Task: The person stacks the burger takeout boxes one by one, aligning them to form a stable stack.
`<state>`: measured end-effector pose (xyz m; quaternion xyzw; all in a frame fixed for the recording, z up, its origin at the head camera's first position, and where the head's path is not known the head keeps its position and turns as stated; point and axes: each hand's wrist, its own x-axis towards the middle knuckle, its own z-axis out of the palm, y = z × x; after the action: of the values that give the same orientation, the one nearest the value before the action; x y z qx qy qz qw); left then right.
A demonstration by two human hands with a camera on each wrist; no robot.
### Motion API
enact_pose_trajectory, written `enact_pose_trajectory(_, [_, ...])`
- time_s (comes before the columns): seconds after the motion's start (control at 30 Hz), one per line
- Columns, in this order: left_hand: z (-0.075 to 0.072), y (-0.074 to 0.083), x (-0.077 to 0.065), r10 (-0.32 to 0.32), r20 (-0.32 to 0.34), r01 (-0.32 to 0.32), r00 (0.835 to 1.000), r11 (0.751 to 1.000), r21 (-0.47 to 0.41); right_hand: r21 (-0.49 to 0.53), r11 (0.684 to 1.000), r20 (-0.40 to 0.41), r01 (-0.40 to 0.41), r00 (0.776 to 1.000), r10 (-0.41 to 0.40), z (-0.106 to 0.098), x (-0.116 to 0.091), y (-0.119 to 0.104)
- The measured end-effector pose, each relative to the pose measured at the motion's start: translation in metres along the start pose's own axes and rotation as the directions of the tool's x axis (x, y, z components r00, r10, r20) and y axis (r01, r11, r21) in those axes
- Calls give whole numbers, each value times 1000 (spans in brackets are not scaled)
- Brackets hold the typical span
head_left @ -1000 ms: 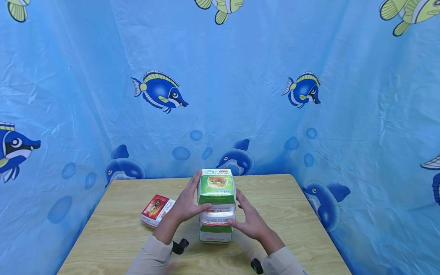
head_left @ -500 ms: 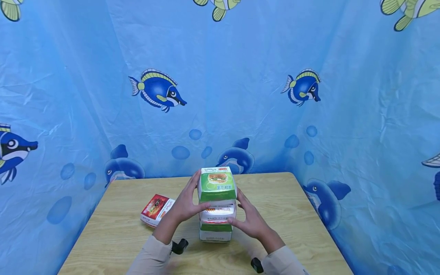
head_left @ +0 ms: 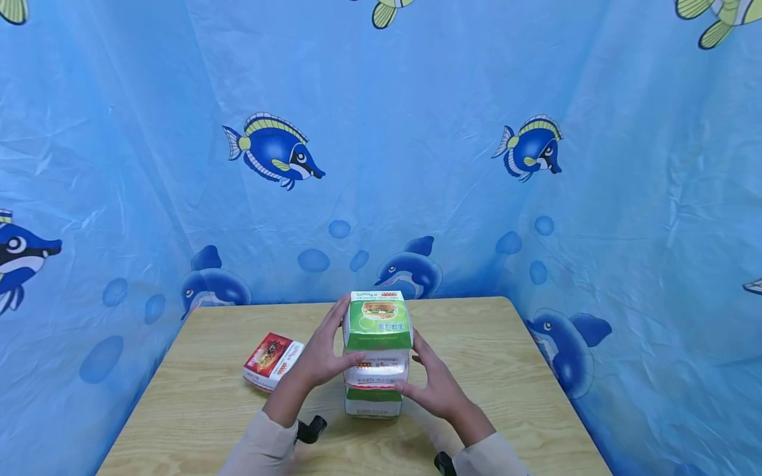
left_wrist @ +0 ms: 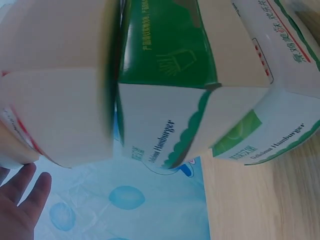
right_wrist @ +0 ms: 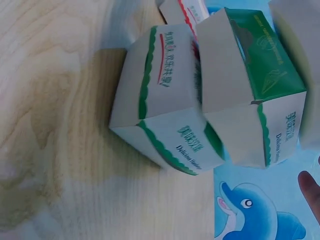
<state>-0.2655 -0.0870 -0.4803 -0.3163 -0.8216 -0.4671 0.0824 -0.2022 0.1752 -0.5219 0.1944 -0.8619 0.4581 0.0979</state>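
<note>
Hamburger cartons stand in a stack at the table's middle. The green-topped hamburger box (head_left: 378, 324) is uppermost in the head view. Beneath it sits a white hamburger box (head_left: 376, 371) with a red line, and a green-and-white box (right_wrist: 165, 100) is at the bottom. My left hand (head_left: 321, 354) holds the top box from the left, its thumb at the front. From the right my right hand (head_left: 437, 383) holds it too, with the thumb low at the front. The wrist views show another green box (left_wrist: 162, 90) within the stack. Fingertips behind the boxes are partly hidden.
Left of the stack, a red-and-white hamburger box (head_left: 272, 360) lies on the wooden table (head_left: 494, 370), partly behind my left forearm. A blue curtain (head_left: 381, 165) printed with fish and dolphins hangs behind and beside the table.
The top box has shifted slightly to the right over the boxes below, and my right fingers have moved with it. The background has shifted a little as the head view turned.
</note>
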Motion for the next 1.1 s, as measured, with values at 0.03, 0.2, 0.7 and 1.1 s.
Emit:
enact_pose_trajectory(0.03, [1, 0, -1, 1, 1, -1, 1000, 1000, -1, 4, 1000, -1, 6, 1000, -6, 0, -1, 1])
enact_pose_trajectory(0.2, [2, 1, -2, 34, -2, -34, 999, 999, -8, -5, 999, -8, 41, 999, -41, 0, -2, 3])
enact_pose_trajectory(0.7, [5, 7, -9, -6, 2, 6, 1000, 1000, -11, -41, 998, -5, 47, 999, -47, 4, -9, 5])
enact_pose_trajectory(1.1, [5, 8, -13, -30, -2, 30, 1000, 1000, -5, -14, 1000, -29, 28, 999, -28, 2, -11, 7])
